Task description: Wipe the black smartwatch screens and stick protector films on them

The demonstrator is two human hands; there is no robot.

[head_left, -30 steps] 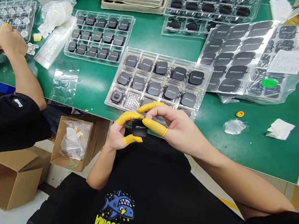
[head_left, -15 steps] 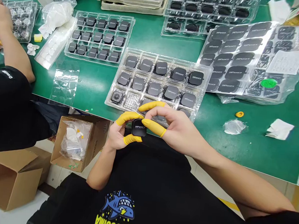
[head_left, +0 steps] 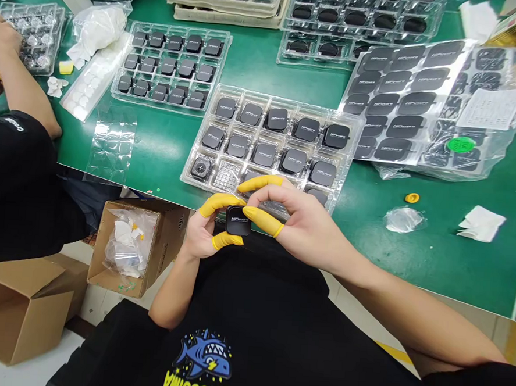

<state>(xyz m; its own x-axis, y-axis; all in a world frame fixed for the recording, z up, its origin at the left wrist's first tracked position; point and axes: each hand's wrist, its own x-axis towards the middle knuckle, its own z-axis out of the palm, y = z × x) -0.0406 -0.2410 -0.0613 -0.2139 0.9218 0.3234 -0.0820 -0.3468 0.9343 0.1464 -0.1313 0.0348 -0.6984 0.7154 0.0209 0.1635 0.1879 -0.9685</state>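
My left hand (head_left: 207,225), in yellow finger cots, grips a black square smartwatch body (head_left: 239,221) between thumb and fingers. Its face, printed HiFuture, is turned up toward me. At the watch's upper right corner, the yellow-tipped fingers of my right hand (head_left: 291,215) pinch its edge; whether they hold the film there is too small to tell. Just beyond both hands lies a clear plastic tray (head_left: 353,135) of similar watch bodies. One watch body (head_left: 201,167) in its near row lies sensor side up, beside a vacant pocket. My right hand covers part of that row.
A second tray (head_left: 225,69) of watch bodies lies behind to the left. Printed film sheets (head_left: 399,102) in plastic lie right. Stacked trays (head_left: 364,33) stand at the back. A co-worker's arm (head_left: 32,92) reaches in at left. Below the table edge is a cardboard box (head_left: 168,234) with waste.
Both hands keep almost the same hold on the smartwatch body, with only a slight shift. The co-worker's hand at far left has moved a little lower.
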